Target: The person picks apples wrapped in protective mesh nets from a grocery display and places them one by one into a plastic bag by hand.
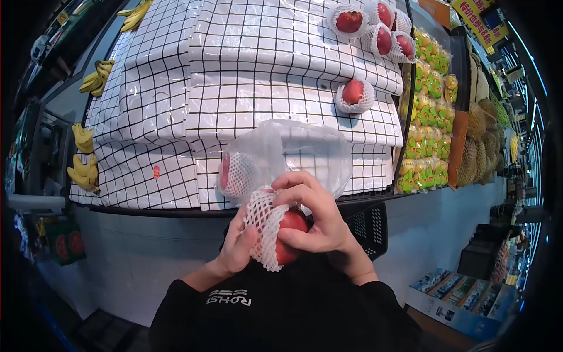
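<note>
Close to my chest, a smooth red fruit (291,226) is partly covered by a white foam net sleeve (264,232). My left hand (236,243) is closed around the netted side. My right hand (316,217) grips the bare red side, its thumb on the skin and its fingers over the top. The fruit's exact kind I cannot tell. Just beyond my hands, a clear plastic bag (314,149) lies on the checked cloth. Another red fruit in a foam net (237,175) shows through the bag's left part.
A checked plastic cloth (246,64) covers the stepped stand. Several netted red fruits (384,38) sit at its far right, with a single one (353,94) nearer. Bananas (84,173) line the left edge. Packaged yellow fruit (427,117) and durians (478,144) are at right.
</note>
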A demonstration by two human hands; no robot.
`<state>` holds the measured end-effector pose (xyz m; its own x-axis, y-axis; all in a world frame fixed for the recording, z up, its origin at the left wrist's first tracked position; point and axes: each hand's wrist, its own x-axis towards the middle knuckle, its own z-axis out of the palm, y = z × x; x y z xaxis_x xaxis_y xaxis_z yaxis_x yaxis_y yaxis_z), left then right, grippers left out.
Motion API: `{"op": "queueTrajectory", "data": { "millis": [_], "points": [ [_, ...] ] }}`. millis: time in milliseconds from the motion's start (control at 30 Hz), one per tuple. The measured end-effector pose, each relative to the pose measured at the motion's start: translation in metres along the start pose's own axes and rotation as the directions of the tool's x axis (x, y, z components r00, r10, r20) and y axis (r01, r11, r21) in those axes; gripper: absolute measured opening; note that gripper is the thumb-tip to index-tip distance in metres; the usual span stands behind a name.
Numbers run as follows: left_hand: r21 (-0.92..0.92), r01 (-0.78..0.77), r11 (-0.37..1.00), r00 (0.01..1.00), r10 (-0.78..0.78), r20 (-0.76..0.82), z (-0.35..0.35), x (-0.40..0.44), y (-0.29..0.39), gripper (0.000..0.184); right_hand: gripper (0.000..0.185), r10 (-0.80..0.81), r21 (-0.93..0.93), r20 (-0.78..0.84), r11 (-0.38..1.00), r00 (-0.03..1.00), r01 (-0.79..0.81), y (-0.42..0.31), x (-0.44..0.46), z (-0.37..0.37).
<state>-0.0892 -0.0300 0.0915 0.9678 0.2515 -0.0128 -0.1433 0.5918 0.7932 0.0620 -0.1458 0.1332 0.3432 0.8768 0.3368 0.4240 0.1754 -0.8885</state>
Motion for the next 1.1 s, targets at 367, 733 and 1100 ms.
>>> {"op": "queueTrajectory", "data": {
  "millis": [367,733,1100],
  "points": [
    [-0.096,0.008,0.995,1.0,-0.006,0.021,-0.035,-0.016,0.005,0.071,0.033,0.017,-0.046,-0.175,0.999,0.984,-0.026,0.0,0.002,0.042],
    [-0.199,0.068,0.978,0.998,-0.064,0.028,-0.055,-0.041,0.012,0.086,0.015,0.033,0.064,-0.014,0.997,0.999,-0.032,0.01,0.016,0.059],
    [-0.411,0.186,0.892,0.981,-0.192,0.027,-0.071,-0.039,-0.008,0.061,0.013,0.063,0.039,-0.04,0.997,0.997,-0.061,0.018,-0.002,0.055]
  ]
}}
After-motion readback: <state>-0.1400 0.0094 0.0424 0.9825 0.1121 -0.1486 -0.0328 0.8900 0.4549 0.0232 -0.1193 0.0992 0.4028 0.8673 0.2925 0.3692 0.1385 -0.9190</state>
